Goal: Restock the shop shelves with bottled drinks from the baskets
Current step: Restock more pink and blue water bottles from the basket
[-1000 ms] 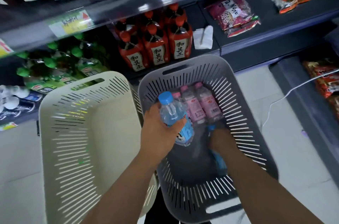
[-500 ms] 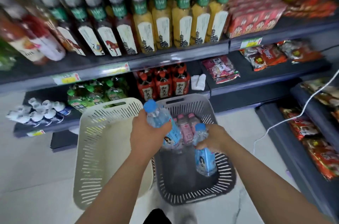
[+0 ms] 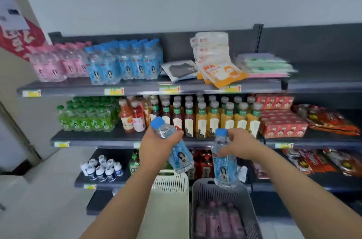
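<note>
My left hand (image 3: 156, 145) grips a blue-capped water bottle (image 3: 177, 153) around its upper body, tilted with the cap up and to the left. My right hand (image 3: 240, 145) holds a second blue-labelled bottle (image 3: 223, 164) by its neck, hanging nearly upright above the grey basket (image 3: 217, 189). Pink-labelled bottles (image 3: 217, 219) lie in that basket. The cream basket (image 3: 170, 184) stands to its left. On the top shelf (image 3: 137, 87) matching blue bottles (image 3: 125, 62) stand beside pink ones (image 3: 58, 62).
The middle shelf carries green bottles (image 3: 86, 117), red and amber juices (image 3: 195, 119) and red cartons (image 3: 282, 119). Snack packs (image 3: 213, 62) lie top right. Small white-capped bottles (image 3: 101, 168) sit on a lower shelf. A white wall is above.
Both hands have lifted a blue bottle each out of the grey basket to middle-shelf height. My view has swung up from the baskets to the whole shelf unit.
</note>
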